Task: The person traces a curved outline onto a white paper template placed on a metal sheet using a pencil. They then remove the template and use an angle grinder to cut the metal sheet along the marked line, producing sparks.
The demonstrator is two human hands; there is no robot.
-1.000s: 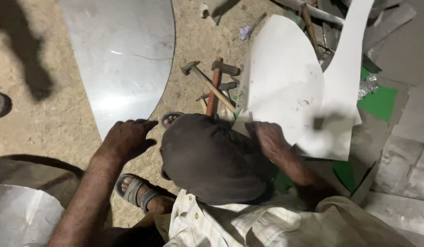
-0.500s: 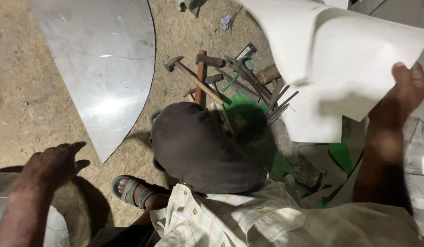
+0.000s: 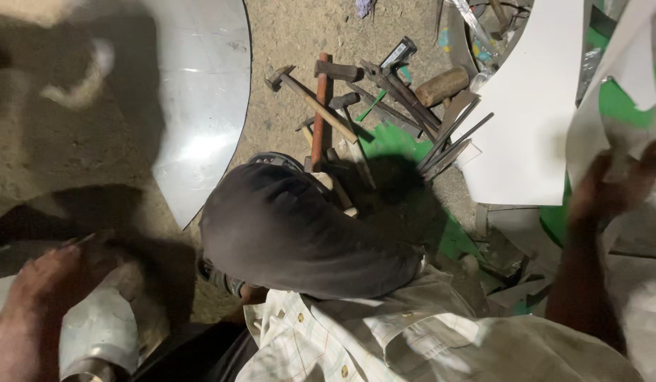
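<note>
Sandy workshop floor (image 3: 300,28): my right hand (image 3: 611,187) pinches an upright white sheet (image 3: 618,85) beside the hammers (image 3: 321,106); left hand's (image 3: 52,283) fingers loosely spread.

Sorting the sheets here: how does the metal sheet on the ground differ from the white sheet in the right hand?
The metal sheet is shiny grey and lies flat on the ground; the white sheet is matte. The right hand lifts the white sheet; no hand touches the metal sheet. Both have curved edges.

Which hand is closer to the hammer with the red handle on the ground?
The left hand looks slightly nearer. It rests low at the left, beside the knee, and the red-handled hammer lies beyond that knee. The right hand is raised far right, holding a white sheet.
</note>
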